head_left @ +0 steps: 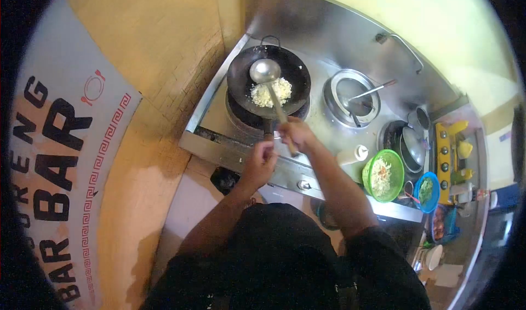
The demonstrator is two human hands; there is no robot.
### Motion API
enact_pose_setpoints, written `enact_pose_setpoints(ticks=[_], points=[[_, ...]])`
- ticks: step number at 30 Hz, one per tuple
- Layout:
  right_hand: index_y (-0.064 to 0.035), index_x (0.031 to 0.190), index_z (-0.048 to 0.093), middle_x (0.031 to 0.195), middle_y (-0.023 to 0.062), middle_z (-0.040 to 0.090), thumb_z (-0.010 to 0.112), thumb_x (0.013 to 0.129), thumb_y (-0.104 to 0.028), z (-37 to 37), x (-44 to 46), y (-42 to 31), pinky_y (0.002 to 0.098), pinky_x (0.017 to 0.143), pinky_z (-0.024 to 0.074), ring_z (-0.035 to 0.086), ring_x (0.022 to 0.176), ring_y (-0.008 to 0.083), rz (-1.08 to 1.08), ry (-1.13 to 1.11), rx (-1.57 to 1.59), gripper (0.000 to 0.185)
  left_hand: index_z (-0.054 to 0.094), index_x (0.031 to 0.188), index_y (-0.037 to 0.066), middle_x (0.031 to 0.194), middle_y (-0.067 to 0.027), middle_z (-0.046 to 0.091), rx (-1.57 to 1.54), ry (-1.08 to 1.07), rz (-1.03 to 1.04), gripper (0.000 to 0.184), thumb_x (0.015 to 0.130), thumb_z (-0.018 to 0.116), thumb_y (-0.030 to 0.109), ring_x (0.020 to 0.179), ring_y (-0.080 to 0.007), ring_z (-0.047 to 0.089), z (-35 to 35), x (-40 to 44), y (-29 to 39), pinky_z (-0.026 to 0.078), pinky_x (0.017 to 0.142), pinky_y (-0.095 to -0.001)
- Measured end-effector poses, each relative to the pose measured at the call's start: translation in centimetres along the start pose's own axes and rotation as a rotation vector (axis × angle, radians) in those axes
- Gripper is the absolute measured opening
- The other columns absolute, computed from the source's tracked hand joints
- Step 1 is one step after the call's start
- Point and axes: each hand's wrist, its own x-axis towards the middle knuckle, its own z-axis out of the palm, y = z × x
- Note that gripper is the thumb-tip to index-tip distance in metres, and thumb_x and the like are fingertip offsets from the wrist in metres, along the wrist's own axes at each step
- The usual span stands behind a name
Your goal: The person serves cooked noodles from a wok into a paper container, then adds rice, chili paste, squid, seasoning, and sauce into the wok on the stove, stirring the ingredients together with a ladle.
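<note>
A dark wok [296, 71] rests on the stove's left burner, with pale yellow-white chopped food [278, 93] in its lower middle. My left hand [262, 159] is closed on the wok's handle [267, 128] at the stove's front edge. Closed round the long handle of a metal ladle [265, 70], my right hand [296, 134] is just to the right of the wok handle. The ladle's round bowl is inside the wok, just above the food. Its handle crosses over the food and the wok's rim.
Right of the wok are a round metal pot [335, 93] with utensils, a white bottle [360, 152], a green basket [400, 178] of shredded food and a blue bowl [435, 192] of greens. A faucet [408, 48] projects from the steel backsplash [329, 25].
</note>
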Motion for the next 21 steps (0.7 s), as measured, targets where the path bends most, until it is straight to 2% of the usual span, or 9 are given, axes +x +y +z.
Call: enact_pose_setpoints(ticks=[4,7,10,11,14,15,18,19,21], points=[[-0.0039,0.124,0.049,0.068,0.0027,0.052,0.053,0.089,-0.017,-4.2,-8.9,-3.8,0.0251,0.042,0.0433,0.048,0.053,0.0107,0.136,0.045,-0.09,0.038,0.046,0.112,-0.001,0.087,-0.0088,0.056,-0.474,0.065,-0.691,0.043,0.085,0.064,0.026,0.079,-0.0231,0.058,-0.2,0.5,-3.8,0.05,0.07,-0.0354],[-0.0048,0.129,0.046,0.066,0.0078,0.057,0.051,0.088,-0.014,-5.9,-7.8,-3.0,0.0329,0.046,0.0484,0.057,0.056,0.0192,0.228,0.046,-0.367,0.042,0.048,0.107,0.001,0.081,-0.0077,0.054,-0.946,-0.189,-0.748,0.035,0.085,0.064,0.024,0.067,-0.0226,0.058,1.4,2.4,-7.5,0.053,0.06,-0.0377],[-0.0049,0.132,0.043,0.067,0.0165,0.06,0.048,0.085,-0.007,-7.2,-3.3,0.1,0.0434,0.058,0.0524,0.063,0.063,0.0331,-0.413,0.291,-1.213,0.047,0.047,0.101,0.003,0.076,-0.0072,0.053,-0.796,-0.206,-0.79,0.028,0.086,0.063,0.021,0.057,-0.0215,0.057,3.1,2.7,-9.0,0.052,0.05,-0.0395],[-0.0082,0.136,0.038,0.078,0.0255,0.059,0.044,0.084,-0.004,-6.0,-2.8,-1.5,0.0491,0.071,0.0504,0.061,0.074,0.0437,-0.281,0.257,-1.224,0.052,0.048,0.093,0.004,0.071,-0.0061,0.053,-0.813,-0.172,-0.771,0.021,0.085,0.062,0.018,0.053,-0.0202,0.056,2.6,2.5,-7.6,0.051,0.047,-0.0394],[-0.01,0.14,0.031,0.088,0.0264,0.059,0.042,0.084,-0.002,-2.6,-2.4,-2.0,0.0484,0.069,0.0509,0.062,0.075,0.0422,-0.198,0.288,-1.461,0.058,0.051,0.089,0.005,0.07,-0.0055,0.053,-0.982,-0.226,-0.828,0.018,0.084,0.063,0.017,0.053,-0.0197,0.056,1.0,2.7,-6.5,0.05,0.045,-0.0381],[-0.0088,0.143,0.026,0.091,0.0237,0.059,0.042,0.086,-0.007,-2.4,-3.1,-1.3,0.0459,0.067,0.0533,0.063,0.075,0.0385,-0.219,0.232,-1.498,0.059,0.053,0.083,0.005,0.066,-0.0055,0.053,-0.961,-0.253,-0.777,0.015,0.084,0.062,0.017,0.052,-0.0194,0.056,0.5,3.2,-6.3,0.049,0.045,-0.036],[-0.0125,0.144,0.022,0.094,0.0244,0.057,0.041,0.088,-0.007,-1.6,-10.1,-2.6,0.0431,0.063,0.0544,0.063,0.076,0.0361,-0.076,0.082,-1.679,0.06,0.055,0.081,0.004,0.063,-0.0053,0.055,-0.744,-0.242,-0.803,0.015,0.084,0.06,0.017,0.05,-0.0189,0.055,-0.5,5.0,-7.1,0.048,0.044,-0.0342],[-0.0128,0.144,0.022,0.094,0.0243,0.056,0.042,0.088,-0.007,-2.2,-11.1,-2.9,0.0428,0.063,0.0545,0.063,0.076,0.0354,-0.071,0.091,-1.729,0.061,0.055,0.078,0.003,0.061,-0.0057,0.055,-0.668,-0.177,-0.784,0.016,0.085,0.058,0.017,0.049,-0.0179,0.056,0.2,4.4,-6.3,0.046,0.043,-0.0331],[-0.0135,0.145,0.022,0.095,0.0239,0.055,0.044,0.088,-0.007,-4.6,-12.5,-4.3,0.042,0.063,0.0549,0.063,0.075,0.0342,-0.077,0.125,-1.833,0.061,0.053,0.08,0.004,0.062,-0.0046,0.053,-0.787,-0.203,-0.763,0.013,0.084,0.06,0.015,0.05,-0.0174,0.055,0.8,3.3,-1.4,0.047,0.045,-0.033]])
